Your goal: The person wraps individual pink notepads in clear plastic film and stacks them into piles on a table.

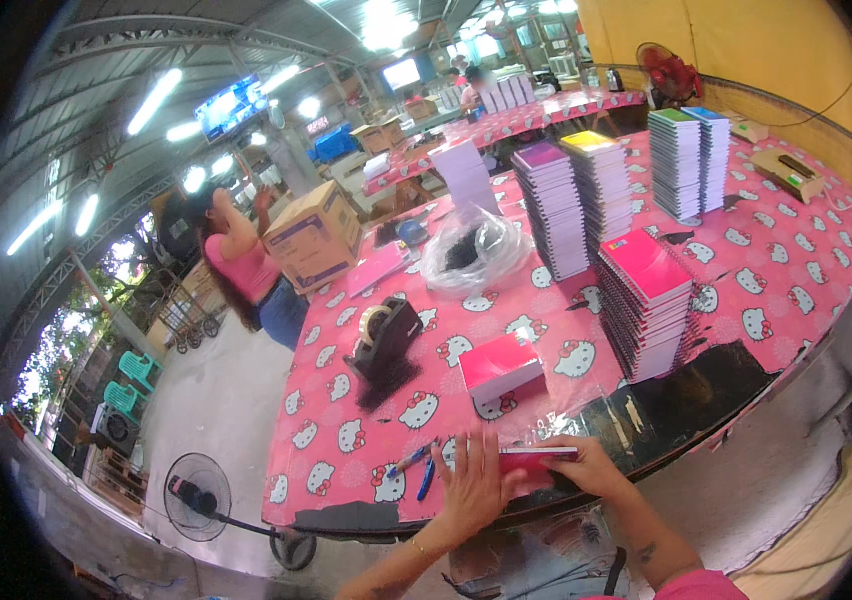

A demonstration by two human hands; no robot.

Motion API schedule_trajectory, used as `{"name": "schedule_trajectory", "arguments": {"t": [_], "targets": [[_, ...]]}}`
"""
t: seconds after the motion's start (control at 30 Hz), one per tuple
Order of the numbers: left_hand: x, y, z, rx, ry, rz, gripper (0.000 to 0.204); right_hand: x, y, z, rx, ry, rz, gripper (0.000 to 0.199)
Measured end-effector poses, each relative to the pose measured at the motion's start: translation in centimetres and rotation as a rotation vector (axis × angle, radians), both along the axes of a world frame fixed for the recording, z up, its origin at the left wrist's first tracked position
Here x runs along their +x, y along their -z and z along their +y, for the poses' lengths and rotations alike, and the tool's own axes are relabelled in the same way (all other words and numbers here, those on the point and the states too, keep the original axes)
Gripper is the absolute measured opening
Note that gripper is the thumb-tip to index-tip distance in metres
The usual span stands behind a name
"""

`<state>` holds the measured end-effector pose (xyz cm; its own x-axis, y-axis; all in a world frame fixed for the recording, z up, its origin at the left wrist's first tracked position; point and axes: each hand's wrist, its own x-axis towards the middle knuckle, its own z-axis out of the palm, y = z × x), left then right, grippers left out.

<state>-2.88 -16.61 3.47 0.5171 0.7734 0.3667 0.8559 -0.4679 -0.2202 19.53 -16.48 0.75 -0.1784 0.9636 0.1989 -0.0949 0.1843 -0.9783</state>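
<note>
At the near edge of the table, a thin notebook with a pink-red cover (531, 460) lies between my two hands. My left hand (474, 483) rests flat against its left part, with fingers stretched out. The right end of the notebook is gripped by my right hand (586, 465), thumb and fingers closed on it. Blue-handled pliers (426, 479) lie just left of my left hand, beside another small blue tool (407, 461). Beyond my hands sits a low stack of pink-covered sheets (502, 368). My palms hide part of the notebook.
A tall stack of pink spiral notebooks (646, 300) stands to the right, with purple (551, 210) and yellow (596, 180) stacks behind. A black tape dispenser (386, 340), a clear plastic bag (476, 255) and a carton (314, 237) stand farther left. A person (251, 260) stands beyond the table's left side.
</note>
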Motion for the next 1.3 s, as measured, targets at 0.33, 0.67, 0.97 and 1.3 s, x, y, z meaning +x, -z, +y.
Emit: {"name": "schedule_trajectory", "arguments": {"t": [0.33, 0.67, 0.97, 1.3], "targets": [[1.3, -0.5, 0.3, -0.029, 0.077, -0.130, 0.088, 0.8, -0.7, -0.3, -0.033, -0.013, -0.073, 0.029], [3.1, -1.4, 1.2, -0.148, 0.142, -0.192, 0.078, 0.4, -0.2, -0.8, -0.042, 0.012, -0.005, 0.032], [0.8, -3.2, 2.9, -0.181, 0.344, -0.349, 0.023, 0.4, -1.3, -1.3, -0.043, 0.005, -0.013, 0.029], [2.1, 3.0, -2.9, -0.133, 0.267, -0.252, 0.079, -0.1, 0.0, -1.0, -0.091, 0.043, 0.001, 0.032]]}}
